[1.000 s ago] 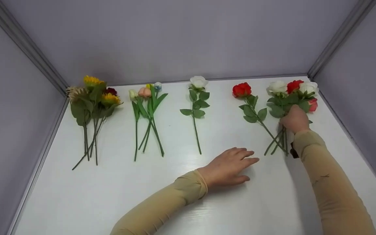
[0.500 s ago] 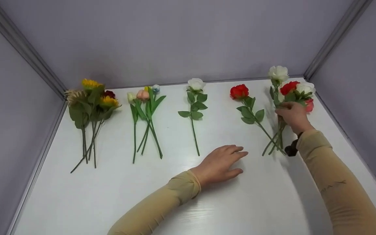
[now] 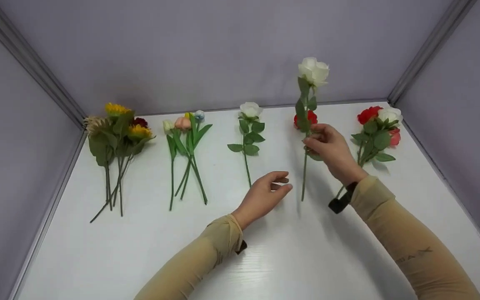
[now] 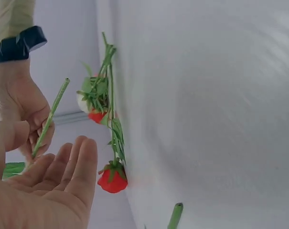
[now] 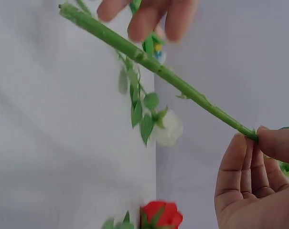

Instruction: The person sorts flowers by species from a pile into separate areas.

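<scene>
My right hand pinches the stem of a white rose between thumb and fingertips. The rose is held upright above the table, its bloom before the back wall and its bare stem crossing the right wrist view. Behind it a red rose lies partly hidden on the table. My left hand hovers left of the stem, fingers loosely bent, thumb apart, holding nothing. Under its reach lies another white rose, its stem end covered by that hand in the head view.
Several red, white and pink roses lie in a bunch at the right. Tulips lie left of the middle, and sunflowers with other blooms at the far left. Grey walls enclose the white table at the back and sides.
My right hand has drawn a white rose out of the right bunch, lifted it and carried it left. My left hand has shifted slightly left and turned thumb-side up.
</scene>
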Motion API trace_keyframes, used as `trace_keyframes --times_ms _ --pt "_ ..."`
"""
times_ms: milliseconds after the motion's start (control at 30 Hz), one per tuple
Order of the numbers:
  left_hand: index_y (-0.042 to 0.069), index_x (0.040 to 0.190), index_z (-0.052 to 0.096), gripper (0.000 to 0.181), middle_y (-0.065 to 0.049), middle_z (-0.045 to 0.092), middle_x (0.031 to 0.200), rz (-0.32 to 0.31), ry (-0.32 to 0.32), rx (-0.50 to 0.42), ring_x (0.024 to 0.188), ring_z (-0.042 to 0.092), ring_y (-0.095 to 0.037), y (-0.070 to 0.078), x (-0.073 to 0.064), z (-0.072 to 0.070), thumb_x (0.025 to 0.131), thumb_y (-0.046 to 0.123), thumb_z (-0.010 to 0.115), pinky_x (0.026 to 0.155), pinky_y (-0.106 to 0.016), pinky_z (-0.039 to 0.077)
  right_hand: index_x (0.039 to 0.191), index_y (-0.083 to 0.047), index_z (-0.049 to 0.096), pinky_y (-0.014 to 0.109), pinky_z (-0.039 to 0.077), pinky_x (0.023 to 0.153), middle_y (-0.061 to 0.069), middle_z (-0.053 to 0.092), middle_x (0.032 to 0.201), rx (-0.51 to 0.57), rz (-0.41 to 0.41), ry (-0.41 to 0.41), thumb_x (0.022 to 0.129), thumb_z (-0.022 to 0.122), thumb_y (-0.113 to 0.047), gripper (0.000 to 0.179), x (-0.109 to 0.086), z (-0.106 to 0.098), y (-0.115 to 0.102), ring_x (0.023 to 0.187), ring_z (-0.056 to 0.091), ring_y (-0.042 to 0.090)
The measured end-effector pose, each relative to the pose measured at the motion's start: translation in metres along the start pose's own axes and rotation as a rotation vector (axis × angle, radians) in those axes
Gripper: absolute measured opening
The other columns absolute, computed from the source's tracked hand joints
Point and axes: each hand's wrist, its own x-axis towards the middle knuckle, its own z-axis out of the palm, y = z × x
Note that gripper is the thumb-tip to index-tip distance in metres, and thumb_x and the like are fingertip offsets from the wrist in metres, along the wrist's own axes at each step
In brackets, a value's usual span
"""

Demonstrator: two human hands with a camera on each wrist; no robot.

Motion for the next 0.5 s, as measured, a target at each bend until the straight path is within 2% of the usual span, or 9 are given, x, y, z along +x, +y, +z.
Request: trace_keyframes --times_ms 133,267,367,500 --pt "0.008 0.138 0.062 0.043 -0.002 0.068 0.118 -0.034 0.007 -0.194 0.104 0.068 -0.016 -0.004 -0.007 -0.007 0.101 0.03 0.067 0.087 -0.033 0.057 0.134 -0.007 0.05 0.035 0.058 0.087 0.014 0.061 0.107 0.095 -0.052 -0.074 0.098 0.072 -0.012 0.043 -0.014 0.032 -0.002 0.095 0.066 0.025" --pt "0.002 0.129 0.065 0.036 -0.006 0.071 0.109 -0.051 0.002 -0.349 0.098 0.071 -0.021 -0.01 -0.015 -0.011 0.1 0.021 0.069 0.085 -0.035 0.06 0.133 -0.006 0.052 0.038 0.058 0.086 0.013 0.06 0.101 0.15 -0.075 -0.12 0.096 0.071 -0.006 0.041 -0.025 0.055 0.0 0.091 0.065 0.024" --pt "-0.002 0.123 0.067 0.03 -0.008 0.073 0.106 -0.064 0.006 -0.413 0.095 0.072 -0.023 -0.014 -0.02 -0.011 0.098 0.016 0.071 0.084 -0.036 0.06 0.133 -0.005 0.053 0.039 0.058 0.085 0.013 0.06 0.098 0.164 -0.08 -0.13 0.096 0.071 -0.003 0.041 -0.03 0.065 0.002 0.087 0.065 0.025" --pt "-0.003 0.118 0.069 0.026 -0.009 0.073 0.103 -0.064 0.024 -0.423 0.092 0.072 -0.023 -0.019 -0.022 -0.013 0.097 0.012 0.071 0.082 -0.037 0.061 0.134 -0.004 0.052 0.039 0.058 0.084 0.014 0.06 0.1 0.177 -0.077 -0.139 0.096 0.071 -0.003 0.043 -0.033 0.072 0.003 0.086 0.065 0.025"
